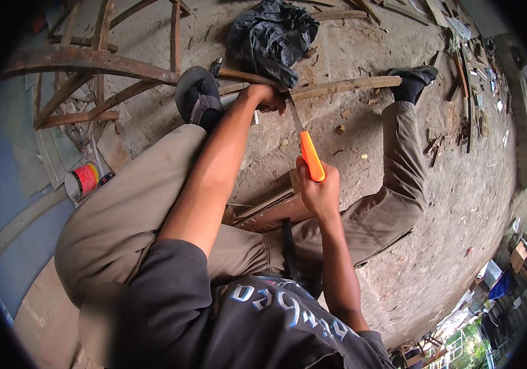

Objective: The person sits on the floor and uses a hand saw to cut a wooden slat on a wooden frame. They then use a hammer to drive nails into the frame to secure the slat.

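In my right hand [320,192] is the orange handle of a saw [312,157]. Its narrow blade reaches away from me and meets the near end of what shows of a wooden strip [346,88], beside my left hand [266,98]. The fingers of that left hand are curled down around the strip next to the blade, and they partly hide it. To the right, the strip runs to my right foot and touches the shoe. Just beyond my left hand lies a hammer [248,76] with a wooden handle, its head near my left sandal.
A crumpled black plastic bag [269,37] lies beyond my hands. A wooden frame [91,61] stands at the far left, with a red-labelled can [83,180] nearer me. Wood scraps [466,80] litter the floor at right. A wooden board [275,212] sits between my legs.
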Demonstrator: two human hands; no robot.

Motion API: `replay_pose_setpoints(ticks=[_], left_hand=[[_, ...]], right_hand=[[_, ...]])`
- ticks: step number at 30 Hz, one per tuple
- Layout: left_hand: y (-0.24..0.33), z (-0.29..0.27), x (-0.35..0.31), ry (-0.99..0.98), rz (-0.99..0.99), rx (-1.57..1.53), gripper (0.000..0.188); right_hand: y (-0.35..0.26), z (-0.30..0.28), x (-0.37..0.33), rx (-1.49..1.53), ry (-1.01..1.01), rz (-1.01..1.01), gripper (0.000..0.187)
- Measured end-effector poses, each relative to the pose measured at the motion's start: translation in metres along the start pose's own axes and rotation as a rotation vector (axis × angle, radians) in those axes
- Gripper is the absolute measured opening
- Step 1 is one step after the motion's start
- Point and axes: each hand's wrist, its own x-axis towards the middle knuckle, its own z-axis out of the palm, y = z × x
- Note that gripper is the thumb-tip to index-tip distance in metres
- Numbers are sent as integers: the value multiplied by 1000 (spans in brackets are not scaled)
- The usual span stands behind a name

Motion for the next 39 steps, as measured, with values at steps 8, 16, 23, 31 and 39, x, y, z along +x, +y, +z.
replay_pose_setpoints(ticks=[8,16,23,31,39], left_hand=[[-10,50,18,919,112,370,32],[-4,40,-13,855,2,299,33],[3,20,-24,850,-65,212,41],[0,31,-18,827,75,211,38],[-3,44,-27,854,112,216,32]], right_hand=[[7,-7,4,-33,7,19,24],[6,-14,-46,-62,-21,-74,13],[-24,-18,-44,-126,-25,-44,10],[-10,-51,-73,-133,-71,-50,11],[-20,-44,-93,-106,-65,-31,6]])
